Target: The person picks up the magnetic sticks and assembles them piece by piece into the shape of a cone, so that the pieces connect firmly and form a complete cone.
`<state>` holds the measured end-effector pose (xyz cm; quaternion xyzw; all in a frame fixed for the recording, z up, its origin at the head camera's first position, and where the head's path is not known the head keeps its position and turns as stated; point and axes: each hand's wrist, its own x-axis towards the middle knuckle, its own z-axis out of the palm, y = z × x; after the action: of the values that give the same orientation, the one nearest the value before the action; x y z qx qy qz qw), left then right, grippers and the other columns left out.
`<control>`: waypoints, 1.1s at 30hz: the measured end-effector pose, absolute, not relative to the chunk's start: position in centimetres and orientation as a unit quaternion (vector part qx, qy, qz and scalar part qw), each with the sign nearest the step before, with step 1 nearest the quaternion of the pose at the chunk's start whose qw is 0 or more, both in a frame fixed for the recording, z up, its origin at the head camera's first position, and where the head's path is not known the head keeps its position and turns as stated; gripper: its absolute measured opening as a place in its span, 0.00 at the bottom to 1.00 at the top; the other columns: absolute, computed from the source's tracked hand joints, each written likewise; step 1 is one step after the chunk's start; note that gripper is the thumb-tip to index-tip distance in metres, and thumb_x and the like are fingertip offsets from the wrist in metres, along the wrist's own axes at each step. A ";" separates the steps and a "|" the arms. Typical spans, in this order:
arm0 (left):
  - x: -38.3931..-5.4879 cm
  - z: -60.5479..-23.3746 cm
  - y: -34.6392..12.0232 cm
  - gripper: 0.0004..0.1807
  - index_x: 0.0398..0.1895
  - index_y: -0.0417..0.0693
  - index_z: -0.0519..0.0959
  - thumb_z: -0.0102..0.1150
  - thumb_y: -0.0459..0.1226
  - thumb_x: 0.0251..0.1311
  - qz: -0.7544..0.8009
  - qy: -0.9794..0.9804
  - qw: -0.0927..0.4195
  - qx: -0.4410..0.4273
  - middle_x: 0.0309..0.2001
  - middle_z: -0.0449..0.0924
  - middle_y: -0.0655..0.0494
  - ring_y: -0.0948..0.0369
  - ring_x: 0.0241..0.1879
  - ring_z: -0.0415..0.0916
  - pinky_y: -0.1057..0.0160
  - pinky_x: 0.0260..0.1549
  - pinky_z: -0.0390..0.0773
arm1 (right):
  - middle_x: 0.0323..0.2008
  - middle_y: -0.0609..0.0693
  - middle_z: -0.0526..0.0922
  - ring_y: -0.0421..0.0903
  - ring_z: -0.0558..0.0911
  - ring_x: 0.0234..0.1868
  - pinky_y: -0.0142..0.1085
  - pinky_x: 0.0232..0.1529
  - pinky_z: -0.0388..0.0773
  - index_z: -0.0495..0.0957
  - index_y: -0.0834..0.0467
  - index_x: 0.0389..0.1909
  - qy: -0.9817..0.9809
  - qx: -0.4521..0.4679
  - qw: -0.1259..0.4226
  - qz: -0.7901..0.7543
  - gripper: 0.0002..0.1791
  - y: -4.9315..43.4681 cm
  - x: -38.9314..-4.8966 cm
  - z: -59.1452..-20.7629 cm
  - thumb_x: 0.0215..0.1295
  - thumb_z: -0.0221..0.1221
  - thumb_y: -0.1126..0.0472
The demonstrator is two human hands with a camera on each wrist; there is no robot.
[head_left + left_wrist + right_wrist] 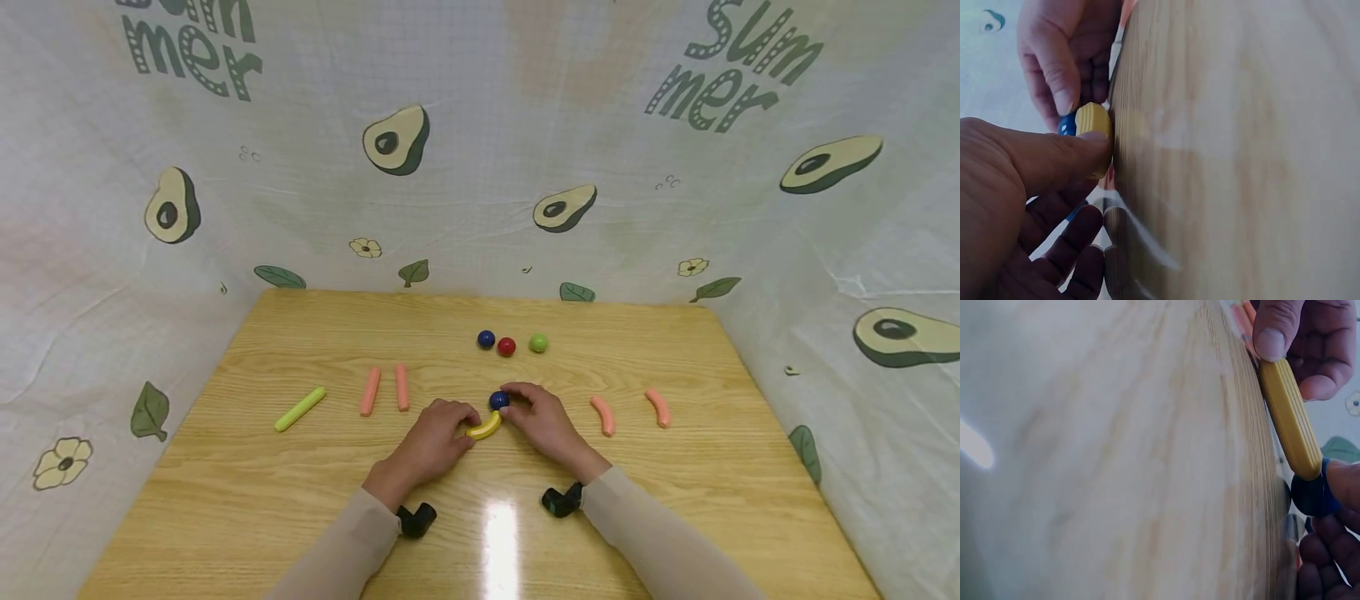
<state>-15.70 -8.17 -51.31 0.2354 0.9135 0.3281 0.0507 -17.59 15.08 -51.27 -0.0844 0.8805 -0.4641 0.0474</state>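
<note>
My left hand (438, 433) pinches the left end of a yellow curved stick with ridged sides (485, 427) between thumb and fingers. At the stick's other end is a glossy dark blue ball (498, 401), pinched by my right hand (545, 423). In the right wrist view, the yellow stick (1291, 422) meets the blue ball (1311, 497) at its tip, low over the wooden table. The left wrist view looks along the yellow stick (1094, 119), with the left thumb on its side; the blue ball (1067, 124) is partly hidden behind it.
Behind the hands lie another blue ball (486, 339), a red ball (506, 347) and a green ball (538, 342). Left on the table (225, 500) are a straight yellow-green stick (300, 409) and two straight pink sticks (371, 392); right, two curved pink sticks (603, 416).
</note>
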 end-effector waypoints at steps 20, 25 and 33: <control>-16.5 -51.3 -9.2 0.09 0.51 0.54 0.85 0.67 0.36 0.71 0.337 0.918 0.056 0.202 0.54 0.85 0.58 0.58 0.55 0.74 0.52 0.57 0.79 | 0.53 0.46 0.85 0.48 0.81 0.59 0.50 0.66 0.76 0.86 0.51 0.53 0.898 -0.129 0.027 -0.419 0.16 15.3 -17.3 -51.5 0.67 0.73 0.53; -16.4 -51.3 -9.1 0.09 0.51 0.53 0.85 0.67 0.35 0.71 0.340 0.917 0.051 0.202 0.54 0.85 0.57 0.56 0.55 0.75 0.51 0.58 0.79 | 0.52 0.45 0.85 0.47 0.80 0.59 0.50 0.66 0.76 0.86 0.49 0.50 0.900 -0.132 0.025 -0.414 0.15 15.4 -17.2 -51.6 0.66 0.74 0.51; -16.5 -51.4 -9.1 0.10 0.51 0.53 0.88 0.69 0.39 0.69 0.337 0.916 0.040 0.213 0.54 0.85 0.57 0.55 0.56 0.75 0.50 0.59 0.78 | 0.53 0.44 0.85 0.47 0.79 0.59 0.50 0.66 0.75 0.86 0.48 0.50 0.901 -0.142 0.031 -0.409 0.15 15.5 -17.0 -51.7 0.65 0.74 0.51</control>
<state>-16.54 -9.09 -51.36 0.2130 0.9162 0.3371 0.0399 -17.04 15.53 -51.67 -0.1420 0.9009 -0.4089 0.0306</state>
